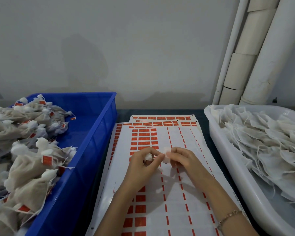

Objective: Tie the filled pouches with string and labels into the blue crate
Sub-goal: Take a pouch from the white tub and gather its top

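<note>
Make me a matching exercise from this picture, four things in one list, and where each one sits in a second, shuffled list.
Things:
1. blue crate
2. white tub
3. label sheets
4. pipes

Places:
A. at the right, low down
B. at the left
C. in the centre, lying flat
D. upper right, standing up

Pairs: 1-B, 2-A, 3-C, 4-D

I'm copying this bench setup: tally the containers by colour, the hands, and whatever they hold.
Blue crate: 1
White tub: 1
Hands: 2, left hand and right hand
Pouch pinched between them: 1
Total: 5
</note>
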Tool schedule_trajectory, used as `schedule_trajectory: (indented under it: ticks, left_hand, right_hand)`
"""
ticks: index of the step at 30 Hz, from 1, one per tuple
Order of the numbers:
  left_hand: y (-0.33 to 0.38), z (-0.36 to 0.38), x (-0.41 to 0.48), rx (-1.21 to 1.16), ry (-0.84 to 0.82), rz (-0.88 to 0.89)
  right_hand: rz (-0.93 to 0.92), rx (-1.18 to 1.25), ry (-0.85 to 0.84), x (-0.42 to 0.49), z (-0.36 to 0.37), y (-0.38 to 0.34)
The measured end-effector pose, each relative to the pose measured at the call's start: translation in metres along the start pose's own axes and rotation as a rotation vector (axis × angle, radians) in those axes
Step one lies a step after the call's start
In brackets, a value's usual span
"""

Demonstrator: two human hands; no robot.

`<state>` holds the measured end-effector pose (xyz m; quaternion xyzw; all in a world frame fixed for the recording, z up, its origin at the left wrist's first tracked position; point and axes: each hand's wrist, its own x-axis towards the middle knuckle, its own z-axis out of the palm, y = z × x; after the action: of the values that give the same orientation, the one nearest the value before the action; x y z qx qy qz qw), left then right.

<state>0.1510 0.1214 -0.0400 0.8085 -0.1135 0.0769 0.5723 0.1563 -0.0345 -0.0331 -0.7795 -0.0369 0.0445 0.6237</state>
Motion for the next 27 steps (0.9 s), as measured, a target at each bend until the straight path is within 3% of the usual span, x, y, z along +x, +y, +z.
schedule_trajectory:
  ticks: [3,6,9,27]
  left_hand:
    - [0.000,0.000,0.000,-0.002,0.030,-0.036]
    - [0.000,0.000,0.001,-0.009,0.033,-0.043]
    - [0.001,0.000,0.000,-0.035,0.029,-0.033]
    - [0.003,0.000,-0.001,0.029,-0.014,-0.008]
  right_hand:
    - [0.032,0.035,0.051,0.004,-0.003,-0.005]
    - [-0.074,-0.023,0.108,0.001,-0.007,-0.002]
    - [-0.136,0.073,0.095,-0.005,-0.010,0.003]
    - [-0.170,0.064,0.115,-0.006,-0.006,0.005]
